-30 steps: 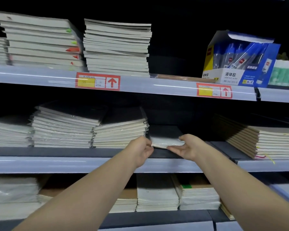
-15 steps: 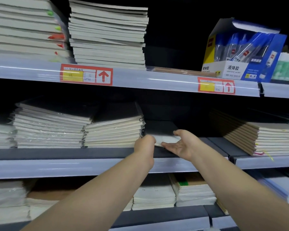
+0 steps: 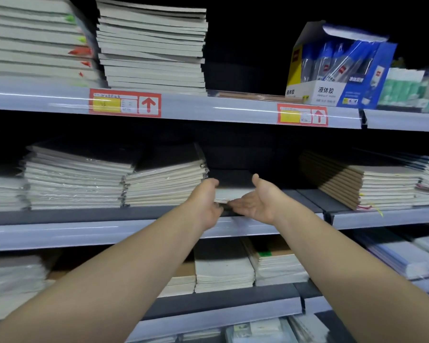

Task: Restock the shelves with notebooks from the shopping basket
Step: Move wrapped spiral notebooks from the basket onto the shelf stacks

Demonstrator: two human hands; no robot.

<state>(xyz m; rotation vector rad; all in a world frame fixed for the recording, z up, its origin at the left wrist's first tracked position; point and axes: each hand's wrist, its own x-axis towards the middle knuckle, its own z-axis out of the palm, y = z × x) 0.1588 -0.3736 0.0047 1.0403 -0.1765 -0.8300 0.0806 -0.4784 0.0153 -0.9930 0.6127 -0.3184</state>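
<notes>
液体胶 on glue box (image 3: pixel 332 91), up arrows on price tags (image 3: pixel 124 103)

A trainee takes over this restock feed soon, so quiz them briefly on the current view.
1. True or false: the blue glue box stands on the top shelf.
2. What lies between the left hand and the right hand? A, a glue bottle; B, a dark-covered notebook; C, a price tag.
3. Which of the hands shows its palm, fingers straight?
Key: 1 true; 2 B; 3 the right hand.
</notes>
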